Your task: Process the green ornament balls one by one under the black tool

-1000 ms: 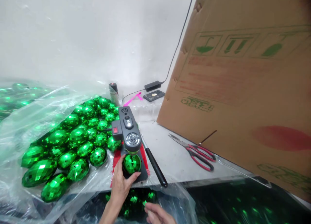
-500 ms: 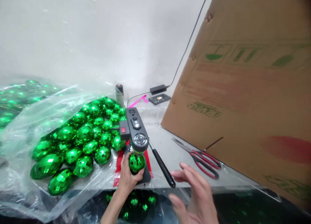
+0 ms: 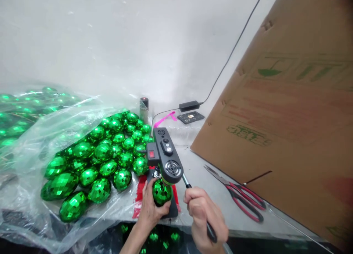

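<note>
A shiny green faceted ball ornament (image 3: 161, 192) sits under the head of a small black bench press machine (image 3: 168, 154). My left hand (image 3: 150, 202) is wrapped round the ball from the left and front, steadying it above the machine's black base (image 3: 173, 210). My right hand (image 3: 205, 217) is closed round the black-gripped lever (image 3: 211, 232) on the machine's right side. The lever's end pokes out below my fist. Red tape (image 3: 140, 195) lies on both sides of the base. The top of the ball is partly hidden beneath the machine head.
Many green ornaments (image 3: 102, 151) lie in a clear plastic bag (image 3: 30, 180) at the left. Red-and-black scissors (image 3: 238, 191) rest at the right, before a large cardboard box (image 3: 275, 110). Behind are a phone (image 3: 191, 117), a power adapter (image 3: 189, 106) and a dark cylinder (image 3: 143, 108).
My right hand has gone from open beside the lever to closed round its grip. My left hand still holds the ball under the machine. The view has shifted slightly.
</note>
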A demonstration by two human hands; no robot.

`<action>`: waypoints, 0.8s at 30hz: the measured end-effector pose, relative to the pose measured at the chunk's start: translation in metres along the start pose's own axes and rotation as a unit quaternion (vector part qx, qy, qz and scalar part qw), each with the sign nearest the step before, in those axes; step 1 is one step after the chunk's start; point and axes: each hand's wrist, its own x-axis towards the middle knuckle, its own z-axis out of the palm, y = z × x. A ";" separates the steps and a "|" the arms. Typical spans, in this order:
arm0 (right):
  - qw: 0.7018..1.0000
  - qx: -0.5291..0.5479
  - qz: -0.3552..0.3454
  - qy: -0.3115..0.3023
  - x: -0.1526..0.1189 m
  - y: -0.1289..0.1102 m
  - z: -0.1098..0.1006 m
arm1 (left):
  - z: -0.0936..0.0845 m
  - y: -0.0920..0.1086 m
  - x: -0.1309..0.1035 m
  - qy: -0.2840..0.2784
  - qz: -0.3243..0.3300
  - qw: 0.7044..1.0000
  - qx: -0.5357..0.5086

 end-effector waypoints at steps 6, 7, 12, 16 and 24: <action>0.999 0.023 0.017 0.014 -0.017 0.009 0.003 | 0.014 -0.003 -0.003 0.061 0.047 0.996 0.034; 0.999 0.029 0.017 0.022 -0.018 0.009 0.004 | 0.016 -0.003 -0.003 0.072 0.056 0.995 0.039; 0.997 0.045 0.038 0.041 -0.023 0.010 0.009 | 0.020 -0.007 -0.005 0.077 0.073 0.993 0.057; 0.997 0.050 0.045 0.049 -0.026 0.011 0.011 | 0.021 -0.009 -0.005 0.087 0.081 0.991 0.062; 0.996 0.037 0.041 0.063 -0.021 0.006 0.013 | 0.024 -0.008 -0.006 0.086 0.074 0.991 0.074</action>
